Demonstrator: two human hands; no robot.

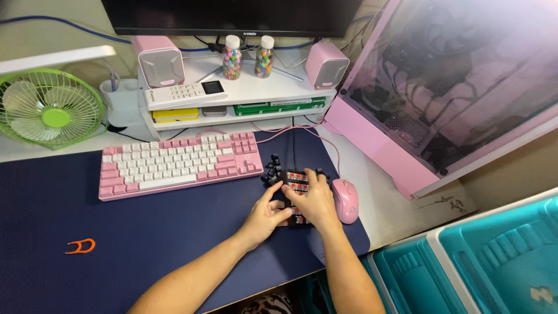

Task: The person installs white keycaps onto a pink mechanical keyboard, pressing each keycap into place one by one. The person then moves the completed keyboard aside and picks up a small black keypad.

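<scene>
A small black keypad (295, 181) with red switches exposed lies on the dark blue desk mat (116, 232), right of the pink and white keyboard (177, 163). Several loose black keycaps (272, 170) sit piled at its upper left corner. My right hand (317, 200) lies over the keypad with fingers spread on its switches. My left hand (264, 216) is beside it on the left, its thumb and fingers touching the keypad's left edge and my right hand. What the fingers pinch is hidden.
A pink mouse (346, 200) lies just right of my right hand. A pink glass-sided computer case (407, 157) stands at right, a green fan (49, 107) at left. A white shelf (244, 93) holds pink speakers, a remote and two bead jars. Teal bins (494, 261) sit at lower right.
</scene>
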